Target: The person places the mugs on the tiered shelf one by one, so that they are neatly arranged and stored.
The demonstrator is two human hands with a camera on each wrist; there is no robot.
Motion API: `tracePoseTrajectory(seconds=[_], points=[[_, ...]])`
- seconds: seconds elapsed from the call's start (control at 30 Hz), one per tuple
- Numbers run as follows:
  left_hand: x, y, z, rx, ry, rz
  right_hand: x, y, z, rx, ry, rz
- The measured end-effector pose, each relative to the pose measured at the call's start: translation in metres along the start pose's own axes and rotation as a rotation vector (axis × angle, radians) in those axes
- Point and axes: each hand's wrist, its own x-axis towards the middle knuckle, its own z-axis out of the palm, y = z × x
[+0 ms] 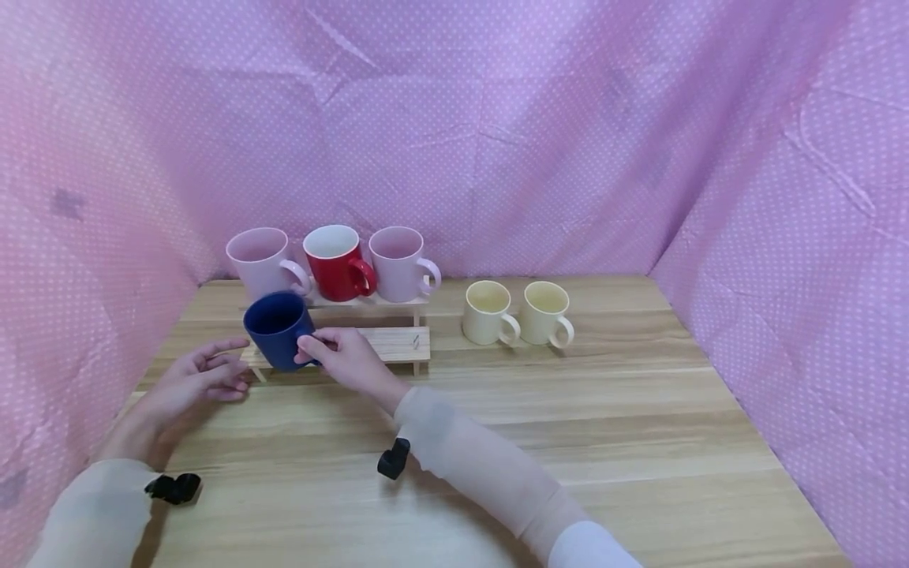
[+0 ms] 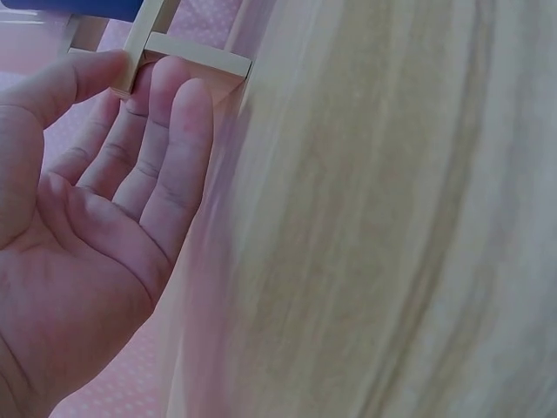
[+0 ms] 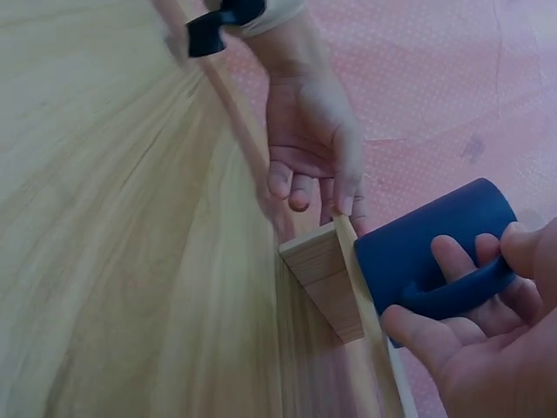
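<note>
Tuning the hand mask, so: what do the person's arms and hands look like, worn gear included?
Bare left hand and right hand, no gloves. Pale forearm sleeves, each with a small black fitting near the wrist end. A white sleeve shows further up on the right. No cables visible.

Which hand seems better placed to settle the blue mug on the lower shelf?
Right, probably. The right hand already grips the blue mug by its handle, at the lower shelf. The left hand holds no mug, its fingers at the shelf's end.
</note>
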Motion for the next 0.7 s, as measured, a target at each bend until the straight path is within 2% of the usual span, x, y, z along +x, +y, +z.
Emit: tracePoseTrajectory(seconds=[0.1,0.17,0.4,0.5,0.7], points=[[0.0009,-0.0002,0.0001,0.004,-0.003,-0.009,0.0,-0.0027,-0.0014,0.018,-0.005,0.08],[0.0016,-0.0008,-0.0003,-0.01,0.0,-0.015,0.0012,-0.004,-0.0014,0.014,-0.003,0.101],[-0.0012,-0.0026,-0.0057,-0.074,-0.012,0.0,0.0036,-0.0078,0.003,0.018,-0.005,0.113],[-0.0025,-0.0033,-0.0068,-0.07,-0.023,0.008,0.0036,-0.0079,0.0038,0.013,-0.006,0.106],[0.0004,-0.003,-0.0028,-0.062,-0.018,-0.024,0.0025,-0.0051,-0.0009,0.005,-0.012,0.102]])
